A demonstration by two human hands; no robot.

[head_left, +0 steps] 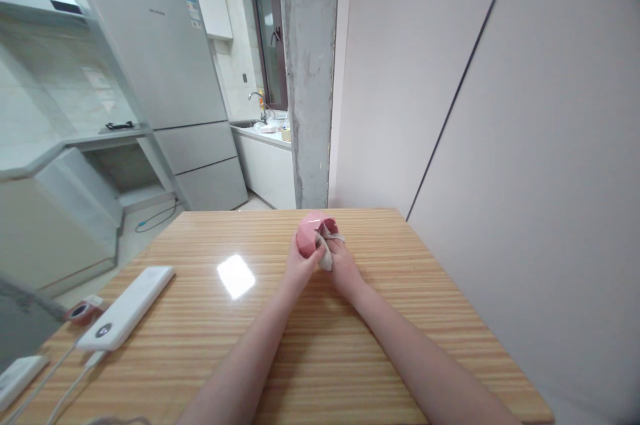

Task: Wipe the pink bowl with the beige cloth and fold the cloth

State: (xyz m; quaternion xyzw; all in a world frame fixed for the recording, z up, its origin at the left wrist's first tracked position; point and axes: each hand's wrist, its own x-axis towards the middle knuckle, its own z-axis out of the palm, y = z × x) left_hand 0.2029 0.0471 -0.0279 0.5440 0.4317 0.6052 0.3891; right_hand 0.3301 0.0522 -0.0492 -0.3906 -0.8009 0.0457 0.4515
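Pink bowl: it (307, 233) is near the middle of the frame, a bit below center, over the far part of the wooden table (400, 298). It is tipped so its open side faces the lower right. I can't tell if it touches the table.
Left hand: this hand (299, 266) holds the bowl at its lower left side. The thumb is near the rim, and the other fingers go behind the bowl, where I can't see them all.
Right hand: this hand (345, 266) has its fingers bunched close on the cloth (326, 257), at the bowl's open side. The fingertips are hidden.
Bowl weight: it looks light, I think, so one hand should be enough.
Bowl feel: probably hard and stiff. It has flat faces and a shiny skin, so it may be slippery. I can't tell if it is plastic or something that breaks, so gentle hands are best.
Where to hold the bowl: around the outside, with the thumb by the rim, leaves the inside free.
Cloth feel: thin, soft and floppy, it seems. It is best pinched in a bunch, since loose ends hang out.
Lower left of the frame: a white power bank (131, 305) lies well apart from the hands.
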